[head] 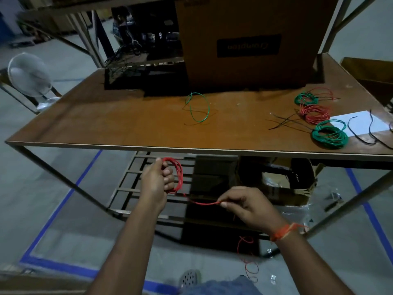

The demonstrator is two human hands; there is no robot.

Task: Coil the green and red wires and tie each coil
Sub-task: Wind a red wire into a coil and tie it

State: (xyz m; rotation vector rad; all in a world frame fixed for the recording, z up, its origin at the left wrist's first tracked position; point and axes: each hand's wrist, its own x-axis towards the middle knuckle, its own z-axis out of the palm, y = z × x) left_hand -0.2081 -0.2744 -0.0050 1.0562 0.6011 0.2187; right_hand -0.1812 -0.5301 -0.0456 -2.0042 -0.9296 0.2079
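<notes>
My left hand [157,181] grips a small coil of red wire [177,175] in front of and below the table's near edge. From the coil a strand of red wire [202,202] runs right to my right hand [247,206], which pinches it between thumb and forefinger. The loose tail of the red wire [247,260] hangs down to the floor. On the table a loose green wire [198,107] lies in an open loop near the middle. At the right lie two green coils [329,135] [305,98] and a red coil [315,113].
The brown table [106,124] carries a big cardboard box [251,43] at the back, black wire ties [285,122] and a white paper sheet [359,122] at the right. A white fan [28,75] stands on the left. Boxes sit under the table.
</notes>
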